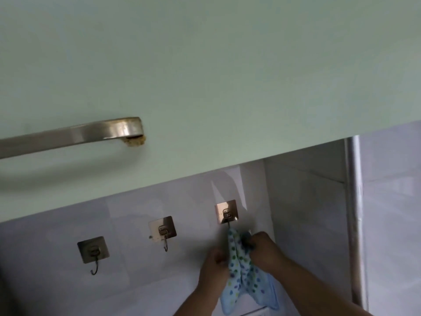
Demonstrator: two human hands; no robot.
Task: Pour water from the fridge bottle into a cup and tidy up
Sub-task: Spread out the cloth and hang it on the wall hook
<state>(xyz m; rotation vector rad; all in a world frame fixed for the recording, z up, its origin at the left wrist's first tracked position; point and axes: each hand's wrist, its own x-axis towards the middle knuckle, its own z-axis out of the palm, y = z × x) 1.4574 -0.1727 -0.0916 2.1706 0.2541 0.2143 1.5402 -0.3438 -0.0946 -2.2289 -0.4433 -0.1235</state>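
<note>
A light blue cloth [241,277] with green and blue dots hangs from the rightmost wall hook [226,214] on the white tiled wall. My left hand [215,267] grips the cloth's left side. My right hand [265,249] pinches its upper right part, just below the hook. No bottle or cup is in view.
A pale green wall cabinet [205,76] with a metal bar handle [75,135] fills the top of the view, close to my head. Two bare adhesive hooks [163,231] [93,250] sit to the left. A metal pipe [355,220] runs down the right corner.
</note>
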